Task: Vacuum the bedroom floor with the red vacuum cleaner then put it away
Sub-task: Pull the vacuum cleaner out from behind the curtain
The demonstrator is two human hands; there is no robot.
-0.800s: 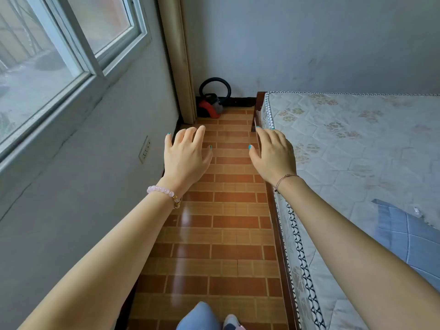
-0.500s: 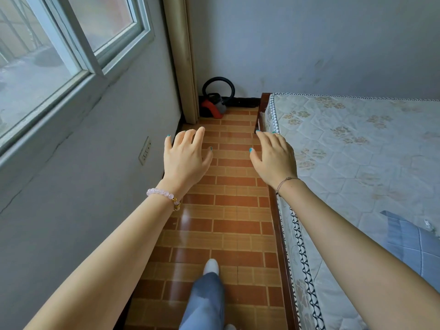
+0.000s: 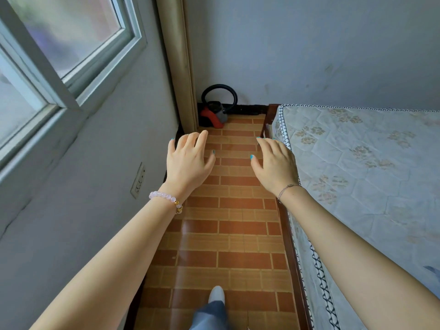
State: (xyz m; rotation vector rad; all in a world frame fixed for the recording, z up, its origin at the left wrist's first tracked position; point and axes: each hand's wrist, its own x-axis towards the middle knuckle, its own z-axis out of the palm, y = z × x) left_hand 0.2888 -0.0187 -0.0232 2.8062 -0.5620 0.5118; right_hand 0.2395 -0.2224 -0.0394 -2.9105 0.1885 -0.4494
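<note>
**Red vacuum parked in the far corner, both hands free**

From my seat, the small red and grey canister vacuum cleaner (image 3: 215, 114) sits on the floor in the far corner, dead ahead at 12 o'clock. Its black hose (image 3: 219, 91) curls in a loop above it against the pale wall. A tall beige upright strip (image 3: 177, 55) stands just at its 9 o'clock; I cannot tell whether it is curtain or trim.

The vacuum lies well apart from both hands, beyond the fingertips: at about 12 o'clock from the left hand (image 3: 188, 160) and 11 o'clock from the right hand (image 3: 273, 163). Both arms reach forward nearly straight, palms down. Both hands are released, fingers spread and loosely bent, grasping nothing.

The left wrist wears a pink bead bracelet (image 3: 164, 195) and the right a thin chain bracelet (image 3: 287, 189).

Below them runs a strip of orange and brown brick-pattern tiled floor (image 3: 238, 234). At 3 o'clock a dark wooden bed frame (image 3: 289, 234) carries a pale quilted floral mattress (image 3: 357, 163). At 9 o'clock the grey wall bears a white wall socket (image 3: 138, 181) and, higher up, a grey-framed window (image 3: 59, 55). At 6 o'clock a light shoe (image 3: 216, 294) steps onto the tiles.
</note>
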